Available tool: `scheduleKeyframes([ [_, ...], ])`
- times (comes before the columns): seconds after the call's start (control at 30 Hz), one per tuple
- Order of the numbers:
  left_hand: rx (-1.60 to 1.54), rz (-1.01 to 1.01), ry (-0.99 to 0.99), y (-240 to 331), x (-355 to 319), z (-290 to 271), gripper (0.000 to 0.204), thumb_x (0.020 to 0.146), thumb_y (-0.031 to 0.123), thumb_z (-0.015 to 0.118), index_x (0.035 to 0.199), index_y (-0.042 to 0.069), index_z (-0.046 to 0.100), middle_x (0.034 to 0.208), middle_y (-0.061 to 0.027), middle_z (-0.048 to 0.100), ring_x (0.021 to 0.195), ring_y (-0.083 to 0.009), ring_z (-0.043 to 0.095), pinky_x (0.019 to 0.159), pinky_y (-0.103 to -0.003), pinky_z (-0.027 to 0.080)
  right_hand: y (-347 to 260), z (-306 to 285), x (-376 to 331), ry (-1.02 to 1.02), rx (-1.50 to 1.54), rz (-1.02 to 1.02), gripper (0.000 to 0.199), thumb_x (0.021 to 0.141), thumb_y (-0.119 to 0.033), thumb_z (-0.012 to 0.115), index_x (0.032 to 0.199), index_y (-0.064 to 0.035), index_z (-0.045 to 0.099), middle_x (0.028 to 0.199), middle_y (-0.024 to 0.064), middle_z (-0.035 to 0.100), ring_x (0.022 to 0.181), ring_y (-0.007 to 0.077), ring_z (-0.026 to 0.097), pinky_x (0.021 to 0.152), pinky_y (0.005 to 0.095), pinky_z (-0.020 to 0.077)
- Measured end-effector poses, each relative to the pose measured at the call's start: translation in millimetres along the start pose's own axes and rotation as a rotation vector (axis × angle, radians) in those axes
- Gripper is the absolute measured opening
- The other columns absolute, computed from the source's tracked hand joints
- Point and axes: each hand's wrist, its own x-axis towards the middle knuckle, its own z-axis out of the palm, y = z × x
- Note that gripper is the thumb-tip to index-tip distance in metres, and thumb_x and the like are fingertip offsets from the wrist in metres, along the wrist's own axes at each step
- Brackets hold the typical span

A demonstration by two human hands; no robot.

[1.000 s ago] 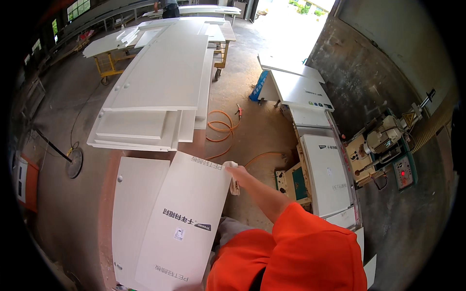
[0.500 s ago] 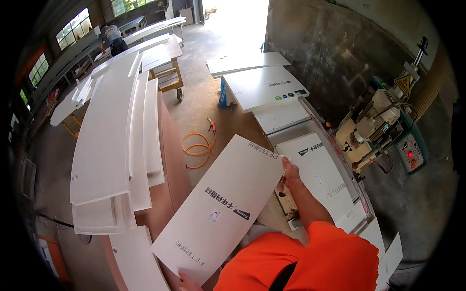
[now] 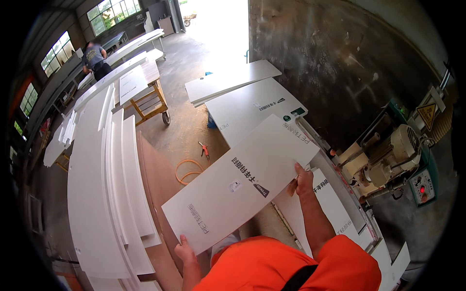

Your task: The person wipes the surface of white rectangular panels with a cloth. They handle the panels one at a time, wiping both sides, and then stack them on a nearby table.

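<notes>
Hands hold a long white panel [image 3: 241, 182] up in the air, in front of the person's orange shirt [image 3: 272, 266]; its long side runs from low on the left to high on the right, and the far end points at the grey wall [image 3: 340, 63]; its flat face looks up.

The left hand [image 3: 184, 250] is closed on the near bottom corner, thumb on top; the right hand [image 3: 303, 179] is closed on the right long edge, fingers curled under it.

Under the far end lies a white board with a green sticker [image 3: 252, 111], and more white boards [image 3: 228, 82] lie behind that; on the right stands a machine with a cream motor [image 3: 388, 155], near the panel's high end; another white board [image 3: 330, 208] lies under the right arm; on the left is a big stack of white boards [image 3: 102, 194] with a brown board [image 3: 155, 179] beside it, close to the panel's low end; an orange hose [image 3: 187, 169] lies coiled on the floor past the panel; a wooden cart on wheels [image 3: 150, 102] stands farther off; another person [image 3: 94, 58] is far away by the windows.

The panel is smooth and white, with dark print and a small sticker near the middle.
</notes>
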Motion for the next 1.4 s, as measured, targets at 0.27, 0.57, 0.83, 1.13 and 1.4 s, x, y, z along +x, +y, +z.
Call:
scheduleKeyframes([
  [0.27,0.181,0.115,-0.090,149,187,136,0.058,0.100,0.038,0.073,0.067,-0.006,0.054,0.067,-0.0111,0.059,0.062,-0.0186,0.047,0.057,-0.043,0.045,57,122,127,0.247,-0.013,0.037,0.025,0.097,-0.005,0.069,0.121,0.0007,0.064,0.113,0.0104,0.069,0.096,0.0235,0.070,0.077,0.0406,0.0600],
  [0.57,0.080,0.267,-0.273,300,355,315,0.055,0.100,0.036,0.072,0.077,-0.014,0.065,0.074,-0.0169,0.068,0.065,-0.0204,0.059,0.060,-0.043,0.050,98,216,294,0.457,0.023,0.035,0.028,0.097,-0.009,0.072,0.120,0.0033,0.062,0.110,0.0109,0.068,0.091,0.0250,0.068,0.075,0.0392,0.0586],
  [0.83,0.109,0.247,-0.284,401,444,503,0.053,0.100,0.033,0.072,0.088,-0.019,0.070,0.080,-0.0200,0.073,0.068,-0.0210,0.064,0.064,-0.043,0.053,136,296,495,0.457,0.054,-0.077,0.027,0.097,-0.011,0.073,0.118,0.0024,0.063,0.110,0.0109,0.067,0.088,0.0247,0.068,0.070,0.0379,0.0582],
  [1.13,0.312,0.214,-0.576,465,461,660,0.043,0.099,0.031,0.072,0.085,-0.010,0.068,0.082,-0.0160,0.073,0.071,-0.0190,0.064,0.066,-0.038,0.053,113,300,687,0.662,-0.768,0.020,0.033,0.100,-0.026,0.065,0.103,0.0071,0.070,0.091,0.0203,0.075,0.082,0.0338,0.074,0.066,0.0471,0.0553],
  [1.4,0.356,0.846,-0.299,520,571,757,0.061,0.094,0.042,0.074,0.132,-0.003,0.062,0.136,-0.0234,0.058,0.123,-0.0367,0.059,0.104,-0.045,0.048,212,442,558,0.053,-0.874,0.380,0.037,0.085,-0.035,0.079,0.097,-0.0004,0.074,0.087,0.0132,0.076,0.079,0.0256,0.073,0.074,0.0399,0.0564],
])
